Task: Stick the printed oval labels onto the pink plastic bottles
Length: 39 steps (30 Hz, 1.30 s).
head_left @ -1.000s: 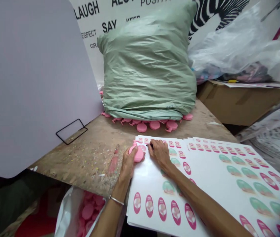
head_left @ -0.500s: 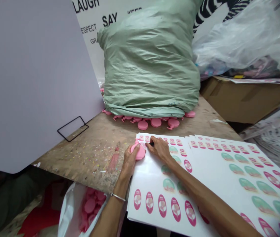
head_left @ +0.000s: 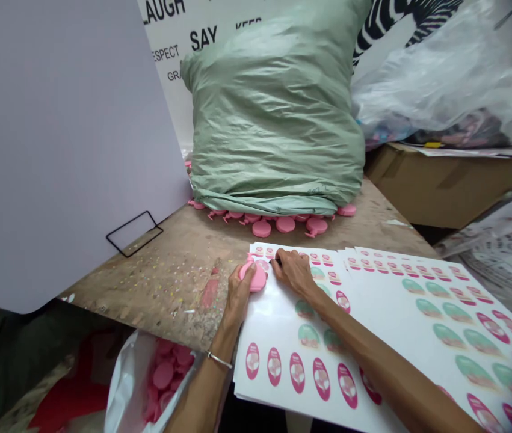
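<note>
My left hand [head_left: 240,288] holds a round pink plastic piece [head_left: 254,277] with a small spout-like top, at the upper left corner of a sticker sheet [head_left: 269,325]. Just to the right, my right hand [head_left: 289,267] is bent over the top rows of stickers, its fingers pinched around a small dark thing that I cannot make out. A pale pink round sticker [head_left: 262,264] shows between the two hands. Pink ovals and green domed stickers cover other parts of the sheet.
A large green bag [head_left: 278,120] rests on several pink pieces [head_left: 285,224] on the wooden table [head_left: 169,270]. More sticker sheets [head_left: 386,313] lie right. A white bag [head_left: 124,385] of pink pieces hangs below the left edge. A cardboard box [head_left: 454,180] stands right.
My right hand has shifted slightly right, away from the pink piece, and more of the round sticker shows. My left hand keeps its hold on the piece.
</note>
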Motion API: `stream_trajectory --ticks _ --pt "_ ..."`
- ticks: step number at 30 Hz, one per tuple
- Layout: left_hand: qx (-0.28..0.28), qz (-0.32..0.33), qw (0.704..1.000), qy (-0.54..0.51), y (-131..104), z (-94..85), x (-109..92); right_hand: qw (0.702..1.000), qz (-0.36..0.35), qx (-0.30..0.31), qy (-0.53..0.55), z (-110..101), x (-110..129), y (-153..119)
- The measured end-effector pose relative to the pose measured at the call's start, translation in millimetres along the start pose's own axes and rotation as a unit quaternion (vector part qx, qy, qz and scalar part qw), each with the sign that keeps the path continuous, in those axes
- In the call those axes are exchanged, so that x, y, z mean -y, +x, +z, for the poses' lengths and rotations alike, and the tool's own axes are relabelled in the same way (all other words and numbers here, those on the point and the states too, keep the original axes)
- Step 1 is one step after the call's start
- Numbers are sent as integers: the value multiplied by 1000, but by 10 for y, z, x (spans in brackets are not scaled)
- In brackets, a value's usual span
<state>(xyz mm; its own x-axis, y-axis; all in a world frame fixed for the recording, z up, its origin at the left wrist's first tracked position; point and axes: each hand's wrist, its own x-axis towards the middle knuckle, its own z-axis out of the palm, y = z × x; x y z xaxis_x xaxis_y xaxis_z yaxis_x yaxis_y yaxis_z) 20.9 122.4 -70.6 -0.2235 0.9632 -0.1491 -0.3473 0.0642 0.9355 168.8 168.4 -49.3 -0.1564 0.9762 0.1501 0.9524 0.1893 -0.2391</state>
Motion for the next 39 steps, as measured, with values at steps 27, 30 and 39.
stream_trajectory --ticks 27,30,39 --pt "55 39 991 114 -71 -4 -78 960 130 165 188 -188 -38 340" --pt "61 65 984 156 -108 9 -129 938 140 196 250 -197 -67 465" --pt "56 62 984 159 -126 35 -160 866 99 146 468 -506 -129 518"
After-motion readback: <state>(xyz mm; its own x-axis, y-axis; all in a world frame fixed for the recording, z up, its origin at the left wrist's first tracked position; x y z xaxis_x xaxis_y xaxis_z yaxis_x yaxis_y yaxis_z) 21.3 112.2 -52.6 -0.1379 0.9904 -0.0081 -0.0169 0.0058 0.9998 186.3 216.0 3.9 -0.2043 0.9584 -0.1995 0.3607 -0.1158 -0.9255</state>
